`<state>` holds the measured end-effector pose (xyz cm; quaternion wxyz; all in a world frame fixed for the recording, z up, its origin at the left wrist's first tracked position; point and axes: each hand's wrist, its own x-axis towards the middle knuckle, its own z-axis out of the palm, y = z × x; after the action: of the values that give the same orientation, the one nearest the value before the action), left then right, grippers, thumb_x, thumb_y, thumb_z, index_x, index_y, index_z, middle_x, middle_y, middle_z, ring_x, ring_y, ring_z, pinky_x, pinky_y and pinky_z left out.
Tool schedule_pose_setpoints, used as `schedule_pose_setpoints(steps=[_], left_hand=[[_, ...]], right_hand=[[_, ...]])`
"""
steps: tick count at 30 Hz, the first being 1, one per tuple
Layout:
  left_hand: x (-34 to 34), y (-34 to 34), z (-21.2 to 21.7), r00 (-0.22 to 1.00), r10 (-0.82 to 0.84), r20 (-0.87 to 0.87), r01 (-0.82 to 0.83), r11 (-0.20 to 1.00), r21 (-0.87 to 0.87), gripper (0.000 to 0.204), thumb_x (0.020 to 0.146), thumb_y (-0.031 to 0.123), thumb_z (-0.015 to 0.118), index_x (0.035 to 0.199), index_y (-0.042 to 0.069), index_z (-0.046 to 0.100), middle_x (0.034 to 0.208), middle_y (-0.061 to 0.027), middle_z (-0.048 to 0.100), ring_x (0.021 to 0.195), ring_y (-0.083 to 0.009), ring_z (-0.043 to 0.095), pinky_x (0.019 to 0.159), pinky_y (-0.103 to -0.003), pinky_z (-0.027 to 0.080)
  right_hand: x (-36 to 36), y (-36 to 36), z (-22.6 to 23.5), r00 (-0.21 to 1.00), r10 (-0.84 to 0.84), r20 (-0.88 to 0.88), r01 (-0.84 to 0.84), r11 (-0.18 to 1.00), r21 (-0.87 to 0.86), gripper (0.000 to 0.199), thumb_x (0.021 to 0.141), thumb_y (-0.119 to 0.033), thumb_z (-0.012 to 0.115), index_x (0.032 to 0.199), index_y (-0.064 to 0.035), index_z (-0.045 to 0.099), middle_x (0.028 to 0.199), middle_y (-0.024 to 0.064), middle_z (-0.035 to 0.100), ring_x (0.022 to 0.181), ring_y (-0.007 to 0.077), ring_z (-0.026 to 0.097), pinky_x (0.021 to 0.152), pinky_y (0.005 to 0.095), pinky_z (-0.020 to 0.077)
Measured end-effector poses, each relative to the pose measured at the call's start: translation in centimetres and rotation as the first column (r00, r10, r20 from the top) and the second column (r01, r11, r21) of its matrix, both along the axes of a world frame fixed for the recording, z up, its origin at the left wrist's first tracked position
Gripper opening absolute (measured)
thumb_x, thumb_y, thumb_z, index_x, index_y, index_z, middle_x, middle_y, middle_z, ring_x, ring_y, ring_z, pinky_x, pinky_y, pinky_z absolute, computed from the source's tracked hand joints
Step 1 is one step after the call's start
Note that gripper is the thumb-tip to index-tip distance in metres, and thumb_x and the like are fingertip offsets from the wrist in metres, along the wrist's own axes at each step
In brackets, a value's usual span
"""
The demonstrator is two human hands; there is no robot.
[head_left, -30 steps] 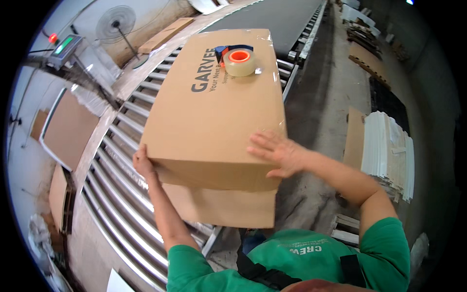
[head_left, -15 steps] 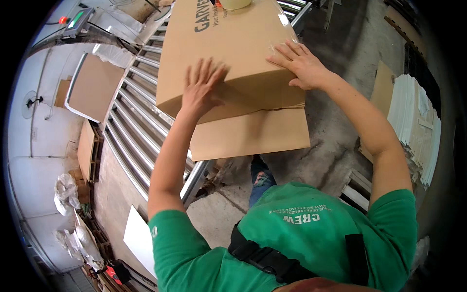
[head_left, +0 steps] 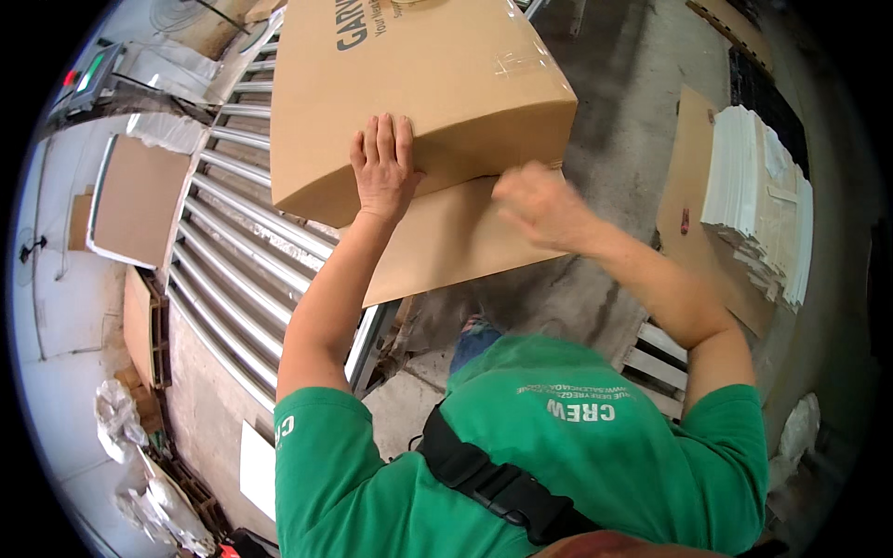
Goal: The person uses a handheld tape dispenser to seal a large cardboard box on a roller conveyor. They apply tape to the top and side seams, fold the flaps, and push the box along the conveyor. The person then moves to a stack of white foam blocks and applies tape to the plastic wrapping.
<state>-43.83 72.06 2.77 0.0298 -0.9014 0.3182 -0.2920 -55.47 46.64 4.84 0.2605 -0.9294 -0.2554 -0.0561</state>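
Observation:
A large brown cardboard box (head_left: 446,70) lies on the roller conveyor, with printing on its top and clear tape at its right edge. My left hand (head_left: 384,172) rests on the box's near top edge, fingers stretched out flat over it. Below that edge, a cardboard flap (head_left: 437,244) sticks out toward me. My right hand (head_left: 544,205) is over the right part of this flap, below the box's near end. It is smeared by motion, so its fingers cannot be made out. A pale yellow thing on the box is cut off by the upper picture edge.
The metal roller conveyor (head_left: 244,220) runs along the left. At the right lies a stack of white strips (head_left: 758,200) beside cardboard sheets. A scale display (head_left: 90,72) stands at the far left. Pallets, a leaning brown panel (head_left: 139,195) and plastic wrap (head_left: 119,418) are further left.
My right hand has left the box's top right corner and come down over the flap. My left hand has settled on the top edge. The view has shifted slightly.

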Motion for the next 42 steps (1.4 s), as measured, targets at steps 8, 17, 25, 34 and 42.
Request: schedule_pose_setpoints(steps=[8, 17, 25, 34, 42], left_hand=[[2.1, -2.5, -1.4, 0.991, -0.085, 0.103, 0.092, 0.993, -0.067, 0.095, 0.056, 0.025, 0.082, 0.138, 0.011, 0.037, 0.138, -0.0154, 0.038, 0.130, -0.0328, 0.036, 0.107, -0.049, 0.025], [2.9, -2.6, -1.4, 0.976, -0.142, 0.168, 0.168, 0.973, -0.158, 0.059, 0.074, 0.009, 0.058, 0.132, 0.009, 0.046, 0.134, -0.0174, 0.044, 0.125, -0.0341, 0.042, 0.105, -0.049, 0.027], [3.8, -1.0, 0.1, 0.954, -0.233, 0.188, 0.248, 0.966, -0.065, 0.046, 0.084, 0.013, 0.052, 0.129, 0.008, 0.047, 0.127, -0.0185, 0.049, 0.117, -0.0343, 0.047, 0.098, -0.048, 0.036], [6.9, -0.1, 7.9, 0.854, -0.376, -0.359, 0.444, 0.887, 0.127, 0.097, 0.071, 0.058, 0.069, 0.140, 0.001, 0.032, 0.136, -0.0189, 0.041, 0.130, -0.0335, 0.036, 0.106, -0.052, 0.025], [9.4, -5.7, 7.1, 0.771, -0.404, -0.493, 0.444, 0.895, -0.039, 0.089, 0.080, 0.049, 0.064, 0.143, -0.001, 0.027, 0.150, -0.0205, 0.027, 0.140, -0.0382, 0.021, 0.113, -0.054, 0.015]], right_hand=[[5.7, -3.6, -9.2, 0.836, -0.358, -0.417, 0.505, 0.800, 0.324, 0.021, 0.093, -0.023, 0.059, 0.093, -0.0035, 0.066, 0.077, 0.0044, 0.065, 0.071, 0.0124, 0.060, 0.066, 0.0304, 0.0481], [-11.1, 3.7, -12.5, 0.306, 0.305, -0.902, 0.952, -0.081, 0.296, 0.036, 0.092, -0.033, 0.060, 0.116, -0.0060, 0.056, 0.100, 0.0085, 0.065, 0.080, 0.0183, 0.065, 0.070, 0.0329, 0.0536], [-0.5, 2.9, -3.4, 0.482, -0.014, -0.876, 0.875, 0.070, 0.480, 0.037, 0.088, -0.032, 0.058, 0.102, 0.0020, 0.056, 0.086, 0.0161, 0.065, 0.071, 0.0231, 0.064, 0.061, 0.0322, 0.0529], [8.7, -1.9, 1.6, 0.454, 0.042, -0.890, 0.834, 0.331, 0.441, 0.059, 0.082, -0.040, 0.061, 0.106, 0.0140, 0.058, 0.100, 0.0232, 0.063, 0.090, 0.0275, 0.065, 0.074, 0.0352, 0.0544], [12.8, -5.0, 9.6, 0.749, -0.035, -0.662, 0.161, 0.979, 0.129, 0.031, 0.085, -0.022, 0.065, 0.105, 0.0010, 0.063, 0.082, 0.0098, 0.065, 0.068, 0.0145, 0.057, 0.062, 0.0300, 0.0459]])
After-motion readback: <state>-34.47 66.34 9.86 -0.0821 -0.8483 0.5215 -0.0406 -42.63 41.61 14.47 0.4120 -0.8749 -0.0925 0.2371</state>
